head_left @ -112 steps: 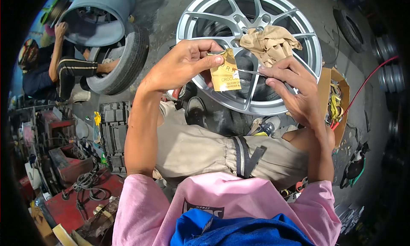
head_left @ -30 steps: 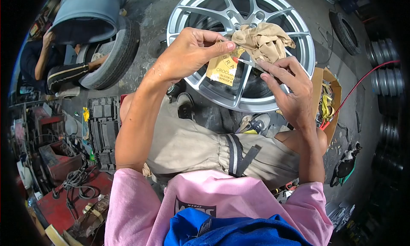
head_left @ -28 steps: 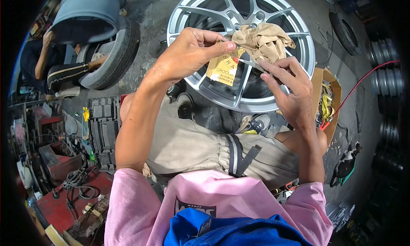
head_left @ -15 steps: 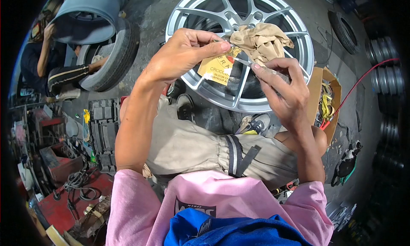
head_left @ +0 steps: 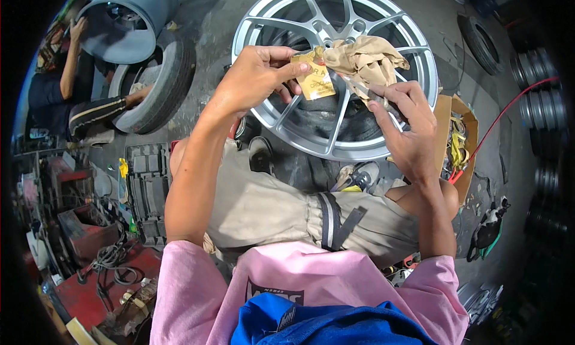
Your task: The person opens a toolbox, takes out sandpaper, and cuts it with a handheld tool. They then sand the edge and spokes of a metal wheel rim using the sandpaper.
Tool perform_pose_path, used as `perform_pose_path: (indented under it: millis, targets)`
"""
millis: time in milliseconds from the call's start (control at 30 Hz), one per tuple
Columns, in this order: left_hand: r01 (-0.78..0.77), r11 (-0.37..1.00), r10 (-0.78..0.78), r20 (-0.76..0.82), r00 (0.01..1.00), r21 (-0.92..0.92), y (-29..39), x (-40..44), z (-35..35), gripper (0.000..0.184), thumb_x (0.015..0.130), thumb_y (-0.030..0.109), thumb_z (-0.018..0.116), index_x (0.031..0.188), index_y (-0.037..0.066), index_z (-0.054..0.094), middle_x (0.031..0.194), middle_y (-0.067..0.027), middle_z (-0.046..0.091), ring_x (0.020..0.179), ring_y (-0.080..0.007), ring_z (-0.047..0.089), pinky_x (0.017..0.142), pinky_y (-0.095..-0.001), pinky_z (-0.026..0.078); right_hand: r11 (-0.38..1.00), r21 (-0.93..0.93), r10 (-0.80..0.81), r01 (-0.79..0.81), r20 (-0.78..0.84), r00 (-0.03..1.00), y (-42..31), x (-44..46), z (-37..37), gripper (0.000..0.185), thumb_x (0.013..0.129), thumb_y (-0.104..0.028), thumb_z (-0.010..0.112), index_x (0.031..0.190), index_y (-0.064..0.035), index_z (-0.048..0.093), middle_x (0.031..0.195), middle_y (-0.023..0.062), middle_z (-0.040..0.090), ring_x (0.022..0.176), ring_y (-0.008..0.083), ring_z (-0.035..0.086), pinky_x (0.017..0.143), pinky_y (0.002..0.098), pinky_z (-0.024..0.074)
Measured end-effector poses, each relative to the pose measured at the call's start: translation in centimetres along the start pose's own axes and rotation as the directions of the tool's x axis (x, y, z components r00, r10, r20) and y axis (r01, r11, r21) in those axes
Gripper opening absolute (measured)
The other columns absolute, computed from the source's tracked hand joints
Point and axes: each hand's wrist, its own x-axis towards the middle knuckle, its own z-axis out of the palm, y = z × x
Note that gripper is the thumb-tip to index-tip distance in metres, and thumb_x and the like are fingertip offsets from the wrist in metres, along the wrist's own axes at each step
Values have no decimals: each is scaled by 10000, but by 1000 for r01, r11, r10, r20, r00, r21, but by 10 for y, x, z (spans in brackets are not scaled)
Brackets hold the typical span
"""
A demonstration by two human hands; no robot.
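"Okay, current step?"
"Left hand (head_left: 254, 78) pinches yellow packet (head_left: 315, 84) above silver wheel (head_left: 339, 122); right hand (head_left: 414, 129) grips slim tool (head_left: 361, 88), tip near packet. Looks like fine tip work."
"Next move?"
"Needs steady packet, probably."

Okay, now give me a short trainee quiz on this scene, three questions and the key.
1. Which hand holds the yellow packet?

2. What stands just right of the silver alloy wheel in the picture?
a) a stepladder
b) an open cardboard box
c) a blue bucket

3. True or false: the right hand holds a slim tool.

Key: 1. The left hand; 2. b; 3. True.
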Motion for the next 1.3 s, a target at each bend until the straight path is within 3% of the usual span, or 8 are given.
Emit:
perform_pose_path:
  millis: [200, 300, 367, 400, 533, 700, 1300]
  targets:
    - [-19, 988, 12, -42, 999, -152, 0, 3, 4, 324, 899, 217, 797, 1077, -44, 726, 909, -80, 740, 738, -90, 669, 717, -220, 550, 997, 76, -21, 17, 48, 999, -1, -1, -2, 244, 840, 13, 752, 1079, -33, 743, 955, 103, 624, 818, 221, 639, 715, 308, 508]
    - [-49, 983, 35, -81, 996, -176, 2, 3, 9, 316, 905, 193, 790, 1088, -54, 715, 955, -109, 746, 820, -129, 714, 764, -241, 586, 991, 88, 88, -101, 140, 986, -3, -3, -3, 256, 842, 33, 738, 1089, -35, 741, 978, 96, 630, 819, 210, 663, 697, 300, 524]
    - [-79, 966, 50, -118, 992, -248, 1, 4, 15, 321, 910, 176, 781, 1104, -66, 697, 985, -141, 746, 874, -165, 733, 761, -272, 623, 996, 66, -67, 63, 53, 996, 2, -5, 2, 270, 834, 50, 735, 1090, -37, 741, 994, 91, 633, 820, 205, 677, 694, 306, 548]
    - [-83, 962, 54, -119, 991, -262, 0, 5, 15, 323, 916, 162, 771, 1117, -76, 682, 998, -162, 744, 917, -194, 741, 758, -290, 644, 996, 64, -67, 64, 51, 996, 1, -4, 2, 270, 834, 50, 735, 1090, -37, 741, 994, 91, 633, 820, 205, 677, 694, 306, 548]
    - [-102, 963, 69, -139, 988, -248, 3, 3, 18, 302, 914, 134, 769, 1119, -70, 683, 995, -155, 744, 896, -181, 738, 758, -288, 643, 997, 31, -75, 74, 26, 997, -2, -3, 5, 305, 820, 63, 735, 1105, -45, 742, 987, 97, 633, 841, 216, 677, 719, 332, 568]
    - [-244, 947, 213, -161, 964, -209, 3, 0, 25, 286, 904, 85, 768, 1130, -69, 685, 1005, -136, 740, 872, -148, 722, 750, -283, 645, 998, 21, -57, 56, 39, 998, -3, -3, 6, 318, 820, 63, 736, 1116, -53, 747, 986, 102, 631, 853, 222, 675, 708, 336, 562]
    - [-289, 945, 260, -183, 948, -154, 6, -4, 28, 245, 912, 43, 746, 1125, -67, 697, 1021, -133, 737, 885, -132, 706, 730, -272, 648, 999, 52, -16, 13, 60, 998, -8, -1, 7, 264, 859, 47, 717, 1099, -54, 765, 980, 95, 641, 823, 196, 663, 706, 315, 538]
